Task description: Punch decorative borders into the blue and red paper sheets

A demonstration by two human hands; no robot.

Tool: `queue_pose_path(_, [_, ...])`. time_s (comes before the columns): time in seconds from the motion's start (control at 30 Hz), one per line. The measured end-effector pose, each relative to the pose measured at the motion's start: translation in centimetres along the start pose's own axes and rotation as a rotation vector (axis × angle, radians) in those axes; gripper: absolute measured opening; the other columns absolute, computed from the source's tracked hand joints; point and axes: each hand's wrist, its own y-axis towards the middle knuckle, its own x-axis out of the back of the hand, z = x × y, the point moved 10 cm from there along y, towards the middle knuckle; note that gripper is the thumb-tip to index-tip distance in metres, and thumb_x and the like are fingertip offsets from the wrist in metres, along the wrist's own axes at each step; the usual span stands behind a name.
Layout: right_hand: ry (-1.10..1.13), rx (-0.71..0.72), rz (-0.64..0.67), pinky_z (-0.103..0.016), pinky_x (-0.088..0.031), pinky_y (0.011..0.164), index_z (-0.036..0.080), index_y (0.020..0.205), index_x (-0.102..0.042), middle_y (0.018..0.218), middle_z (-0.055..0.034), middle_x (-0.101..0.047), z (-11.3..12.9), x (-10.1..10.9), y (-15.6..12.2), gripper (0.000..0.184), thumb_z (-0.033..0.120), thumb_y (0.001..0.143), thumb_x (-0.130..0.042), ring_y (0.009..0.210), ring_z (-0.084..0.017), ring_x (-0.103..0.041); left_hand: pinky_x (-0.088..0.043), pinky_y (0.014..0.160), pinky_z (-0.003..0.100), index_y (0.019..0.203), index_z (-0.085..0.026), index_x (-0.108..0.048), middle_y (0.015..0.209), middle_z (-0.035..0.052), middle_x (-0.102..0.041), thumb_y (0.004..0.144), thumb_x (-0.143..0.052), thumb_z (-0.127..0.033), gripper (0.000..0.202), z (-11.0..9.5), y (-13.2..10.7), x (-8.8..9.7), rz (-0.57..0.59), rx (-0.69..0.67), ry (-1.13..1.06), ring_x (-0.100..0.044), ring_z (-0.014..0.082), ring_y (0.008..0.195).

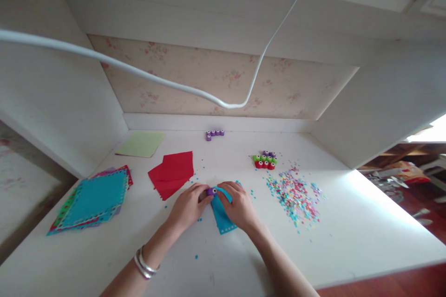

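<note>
On the white desk, both my hands meet over a small blue paper square [221,219] with punched holes along its edge. My left hand [188,205] pinches a little purple paper punch [211,191] at the sheet's top edge. My right hand [238,205] lies on the blue sheet, fingers curled and pressing it down next to the punch. Silver bangles circle my left wrist.
Red paper sheets [171,172] lie left of my hands, a stack of blue and coloured sheets [93,200] further left, a pale green sheet [142,144] behind. Purple punches [213,134] sit at the back, green, red and purple punches [265,160] and a confetti pile [295,195] to the right. A white cable [195,90] hangs overhead.
</note>
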Motion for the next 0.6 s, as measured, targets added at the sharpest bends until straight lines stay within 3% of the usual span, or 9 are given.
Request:
queue_pose_path(0.17, [0.102, -0.037, -0.002, -0.034, -0.052, 0.086, 0.024, 0.108, -0.068, 0.106, -0.0057, -0.069, -0.2, -0.4, 1.1, 0.02, 0.025, 0.094, -0.053, 0.096, -0.02, -0.066, -0.055, 0.073, 0.027, 0.113, -0.023, -0.062, 0.095, 0.0022, -0.073, 0.091, -0.055, -0.038, 0.027, 0.8, 0.3, -0.4, 0.017, 0.048, -0.238, -0.069, 0.0181, 0.081])
queue_pose_path(0.33, [0.151, -0.013, 0.009, -0.03, -0.054, 0.084, 0.024, 0.106, -0.068, 0.103, -0.0041, -0.071, 0.0, -0.9, 0.6, 0.018, 0.024, 0.093, -0.055, 0.093, -0.017, -0.068, -0.056, 0.08, 0.027, 0.114, -0.023, -0.061, 0.098, 0.0018, -0.075, 0.089, -0.06, -0.033, 0.027, 1.6, 0.1, -1.5, 0.05, 0.126, -0.51, -0.071, 0.0183, 0.089])
queue_pose_path(0.6, [0.139, -0.007, 0.013, -0.028, -0.055, 0.085, 0.023, 0.108, -0.066, 0.108, -0.0045, -0.071, 0.0, -1.2, 0.2, 0.018, 0.021, 0.091, -0.058, 0.095, -0.017, -0.069, -0.057, 0.081, 0.025, 0.113, -0.023, -0.061, 0.097, 0.0007, -0.075, 0.087, -0.064, -0.031, 0.027, 3.1, 0.0, -2.1, 0.053, 0.222, -0.655, -0.072, 0.0183, 0.091])
